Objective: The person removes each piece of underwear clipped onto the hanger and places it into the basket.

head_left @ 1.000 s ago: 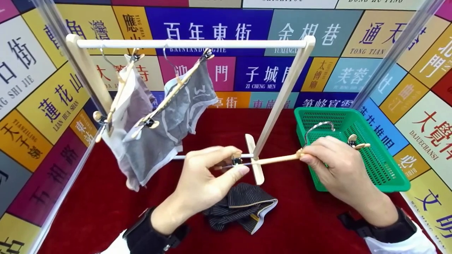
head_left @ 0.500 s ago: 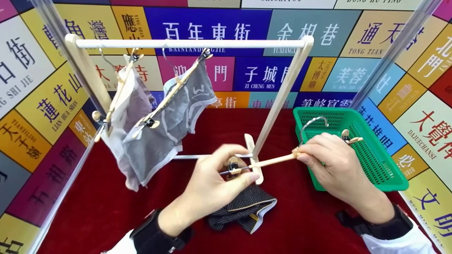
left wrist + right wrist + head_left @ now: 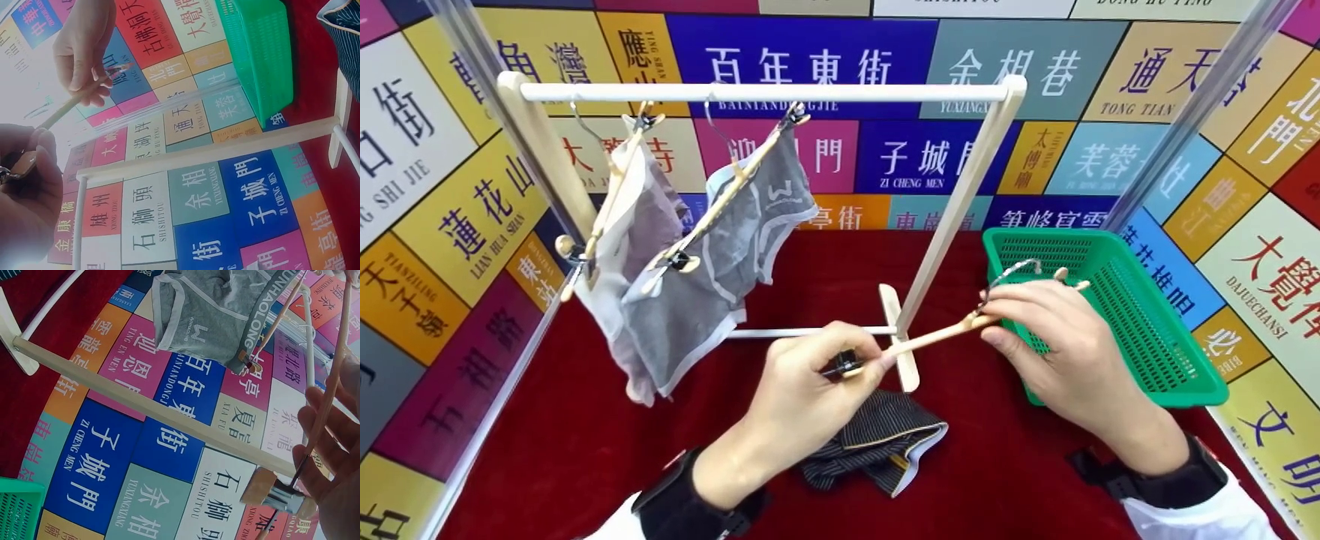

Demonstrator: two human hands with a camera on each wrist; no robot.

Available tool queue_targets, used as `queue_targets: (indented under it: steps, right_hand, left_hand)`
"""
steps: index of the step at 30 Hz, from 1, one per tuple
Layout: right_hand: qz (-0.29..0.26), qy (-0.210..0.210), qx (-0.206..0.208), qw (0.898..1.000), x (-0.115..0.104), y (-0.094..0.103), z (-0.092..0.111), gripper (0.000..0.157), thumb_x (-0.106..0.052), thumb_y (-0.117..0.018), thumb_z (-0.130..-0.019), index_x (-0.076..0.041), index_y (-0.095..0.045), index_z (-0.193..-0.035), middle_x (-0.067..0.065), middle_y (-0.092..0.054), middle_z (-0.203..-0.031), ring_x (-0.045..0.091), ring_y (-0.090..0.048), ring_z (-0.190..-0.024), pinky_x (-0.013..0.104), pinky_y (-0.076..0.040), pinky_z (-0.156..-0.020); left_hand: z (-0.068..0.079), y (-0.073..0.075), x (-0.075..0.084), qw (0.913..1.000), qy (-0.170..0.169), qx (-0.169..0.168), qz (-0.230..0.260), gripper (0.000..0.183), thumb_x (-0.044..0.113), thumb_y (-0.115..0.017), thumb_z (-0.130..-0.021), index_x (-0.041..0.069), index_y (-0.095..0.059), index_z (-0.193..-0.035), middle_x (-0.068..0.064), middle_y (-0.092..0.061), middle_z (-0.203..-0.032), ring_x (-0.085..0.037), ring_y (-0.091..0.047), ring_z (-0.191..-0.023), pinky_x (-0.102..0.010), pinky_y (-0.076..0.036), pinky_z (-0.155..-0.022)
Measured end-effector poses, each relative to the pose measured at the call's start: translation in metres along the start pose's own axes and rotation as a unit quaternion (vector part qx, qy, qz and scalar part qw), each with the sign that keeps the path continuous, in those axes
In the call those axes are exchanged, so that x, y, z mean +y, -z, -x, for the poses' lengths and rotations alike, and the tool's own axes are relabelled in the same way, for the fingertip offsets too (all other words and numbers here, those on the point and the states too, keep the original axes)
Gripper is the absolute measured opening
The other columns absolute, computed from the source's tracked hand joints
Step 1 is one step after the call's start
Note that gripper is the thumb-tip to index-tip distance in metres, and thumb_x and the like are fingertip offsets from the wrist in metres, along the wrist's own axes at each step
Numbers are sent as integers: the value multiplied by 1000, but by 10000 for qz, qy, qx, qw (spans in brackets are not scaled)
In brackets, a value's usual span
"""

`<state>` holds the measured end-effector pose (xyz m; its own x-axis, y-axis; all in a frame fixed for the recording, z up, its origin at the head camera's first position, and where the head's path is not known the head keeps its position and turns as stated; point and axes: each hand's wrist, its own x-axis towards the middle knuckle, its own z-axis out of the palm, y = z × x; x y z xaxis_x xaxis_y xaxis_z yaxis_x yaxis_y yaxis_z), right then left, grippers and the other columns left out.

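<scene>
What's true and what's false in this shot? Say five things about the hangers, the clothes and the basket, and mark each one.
1. The left hand and the right hand hold the same wooden clip hanger. True.
2. Four hangers are hung up. False: two hangers hang from the white top bar.
3. The black striped garment lies on the red cloth. True.
4. In the head view, the green basket stands left of the black striped garment. False: the green basket is to its right.
5. The grey briefs have lettering on the waistband. True.
</scene>
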<state>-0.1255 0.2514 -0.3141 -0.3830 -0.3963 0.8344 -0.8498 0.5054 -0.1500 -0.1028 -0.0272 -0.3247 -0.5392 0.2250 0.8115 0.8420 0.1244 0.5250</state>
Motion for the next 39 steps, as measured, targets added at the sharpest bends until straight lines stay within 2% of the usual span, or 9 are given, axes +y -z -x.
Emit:
queue_targets:
  steps: [4, 8, 14, 19, 24, 32, 35, 39]
  right_hand:
    - [134, -59, 12, 9999, -2, 1, 1, 44, -40, -67, -102, 3, -76, -110, 19, -73, -121, 33, -65, -115, 30, -40, -112]
    - [115, -80, 69, 9999, -3, 1, 3, 45, -40, -67, -102, 3, -75, -111, 21, -71, -127, 34, -64, -119, 32, -40, -113]
    - [21, -106, -40, 9999, 1, -1, 12, 44, -39, -68, -102, 3, -74, -112, 23, -69, -129, 35, -63, -119, 29, -41, -112]
    - [-11, -187, -187, 9996, 4, -3, 20, 44, -39, -68, -102, 2, -74, -115, 22, -68, -131, 35, -62, -122, 28, -40, -113]
    - [-88, -338, -373, 9987, 6, -6, 28, 44, -40, -68, -102, 1, -74, -117, 22, -66, -134, 35, -60, -124, 27, -39, -114]
    - [-304, -457, -630, 9965, 12, -16, 47, 47, -40, -68, -102, 1, -72, -124, 24, -63, -138, 36, -58, -127, 28, -38, -115]
    - [-356, -503, -685, 9957, 15, -21, 54, 43, -34, -73, -100, 1, -71, -124, 22, -63, -140, 36, -58, -127, 28, -37, -115]
    - [-369, -575, -734, 9950, 17, -27, 64, 40, -20, -82, -91, -1, -72, -125, 21, -63, -140, 36, -58, -127, 28, -37, -115]
  left_hand:
    - [-3, 7, 2, 9993, -209, 98, -278, 16, -5, -81, -85, 5, -68, -86, -1, -72, -79, -8, -62, -67, -19, -51, -59]
    - [-6, 15, 3, 9954, -564, 358, -687, 17, -6, -82, -83, 4, -69, -88, 0, -73, -79, -8, -65, -66, -21, -54, -60]
    - [-4, 21, 7, 9816, -947, 844, -1430, 13, -7, -78, -82, 3, -71, -86, 0, -70, -75, -10, -65, -62, -25, -55, -57]
    - [-1, 20, 9, 9695, -1062, 1195, -1860, 13, -9, -73, -81, 3, -72, -86, 0, -70, -73, -12, -63, -57, -29, -54, -52]
    - [-7, 19, 10, 9615, -939, 1668, -1973, 14, -10, -71, -80, 3, -73, -84, -2, -70, -70, -16, -63, -54, -33, -54, -50]
    - [-31, 23, 9, 9481, -659, 2287, -2108, 7, -4, -75, -84, 2, -73, -85, -2, -71, -70, -12, -61, -53, -29, -53, -50]
    - [-41, 24, 9, 9453, -528, 2417, -2125, 6, -4, -75, -85, 2, -72, -85, -3, -72, -72, -12, -63, -56, -29, -54, -53]
    - [-52, 23, 6, 9404, -337, 2563, -2208, 7, -5, -74, -84, 2, -72, -84, -2, -71, -72, -13, -64, -59, -29, -54, -55]
